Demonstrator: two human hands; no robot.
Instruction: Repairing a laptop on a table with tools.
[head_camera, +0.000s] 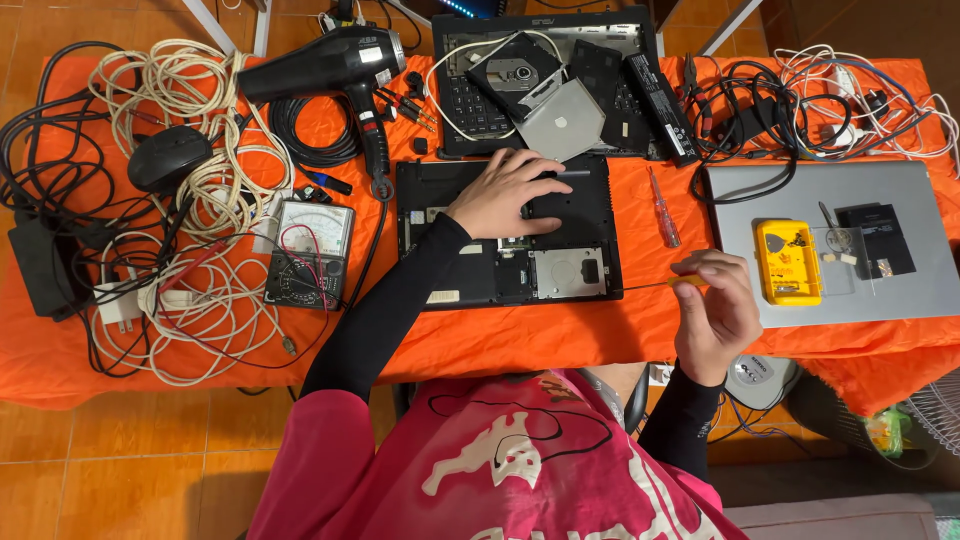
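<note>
Your left hand (505, 195) lies flat and open, palm down, on the upturned black laptop base (508, 232), fingers spread across its upper middle and gripping nothing. Just below that hand, toward you, sits the silver drive bay (567, 272) in the opened underside. Your right hand (715, 310) is closed around a yellow-handled screwdriver (660, 283), pinched between thumb and fingers, its thin shaft pointing left so the tip reaches the right edge of the laptop base. Just above your right hand lies a second screwdriver (663, 210) with a clear red handle, loose on the orange cloth (520, 340). To the right of that hand rests a closed silver laptop (900, 290) carrying a yellow box (787, 262). Beyond your left hand sits another laptop (640, 60) with loose parts piled on its keyboard. Farther left of your left hand are a multimeter (310, 253), a black hair dryer (330, 65) and tangled white cables (215, 180).
</note>
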